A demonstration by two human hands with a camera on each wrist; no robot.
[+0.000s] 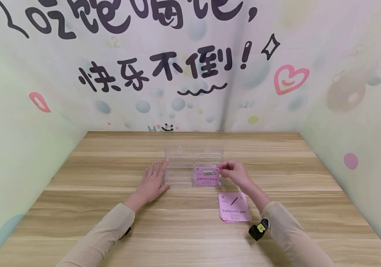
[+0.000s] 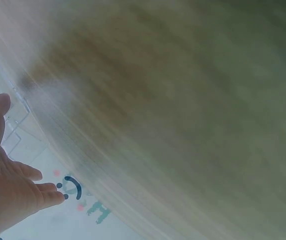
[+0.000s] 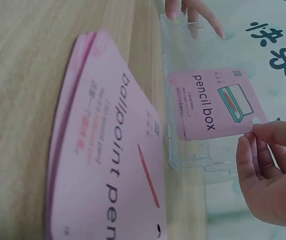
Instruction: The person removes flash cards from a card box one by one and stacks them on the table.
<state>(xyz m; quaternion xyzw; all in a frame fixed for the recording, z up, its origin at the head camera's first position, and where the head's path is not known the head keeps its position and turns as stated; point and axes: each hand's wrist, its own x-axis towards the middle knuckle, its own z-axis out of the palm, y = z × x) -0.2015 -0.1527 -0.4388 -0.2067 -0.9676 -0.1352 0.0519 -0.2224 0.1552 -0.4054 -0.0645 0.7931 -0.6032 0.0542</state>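
Observation:
A pink card printed "pencil box" [image 1: 207, 176] stands in the lower right pocket of a clear plastic rack [image 1: 179, 175]. My right hand [image 1: 234, 172] pinches the card's upper corner between thumb and fingertips, as the right wrist view shows at its right edge. At the rack's left side lies my left hand [image 1: 151, 183], its fingers extended and its fingertips right at the rack's edge. In the left wrist view the same hand [image 2: 13, 190] appears with fingers spread and nothing in its grasp. The rack's other pockets show no cards.
A small stack of pink cards [image 1: 234, 211], topped by one reading "ballpoint pen", lies on the wooden table [image 1: 183, 230] below my right hand. A printed wall curtain [image 1: 137, 107] hangs behind the table's far edge. Black cameras are strapped at both wrists.

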